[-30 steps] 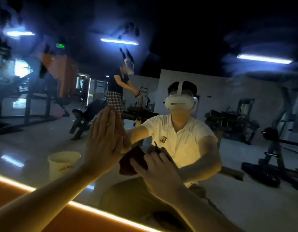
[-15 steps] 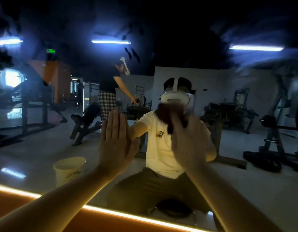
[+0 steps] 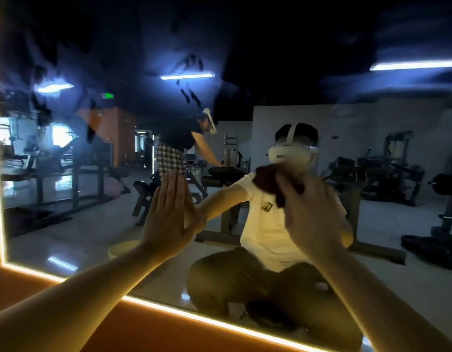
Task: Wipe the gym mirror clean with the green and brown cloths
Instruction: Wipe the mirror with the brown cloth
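Gym mirror [image 3: 270, 59], large and wall-mounted, fills almost the whole view, edged along its left and bottom sides by a glowing amber light strip [image 3: 194, 317] with an orange wall [image 3: 105, 326] below it. A person sits close in front of the glass with both bare arms reaching forward. Their left hand [image 3: 169, 214] lies flat against the mirror, left of its middle and above the bottom edge, with the fingers [image 3: 173, 189] straight, pressed together and pointing up; it meets its own reflection palm to palm. Their right hand [image 3: 311, 214] presses a brown cloth [image 3: 268, 184] against the glass near the mirror's middle. That hand is blurred, so I cannot tell whether its fingers curl round the cloth or lie flat over it. Dark smudges and finger marks [image 3: 189, 95] show on the upper part of the glass. Reflected in the mirror are the person sitting cross-legged in a white shirt [image 3: 265, 232] and a white headset [image 3: 288, 153], a pale bucket [image 3: 123, 248] on the floor behind the left forearm, another person in checked shorts [image 3: 169, 161] bending over a bench, dim gym machines and long ceiling lights [image 3: 186, 76].
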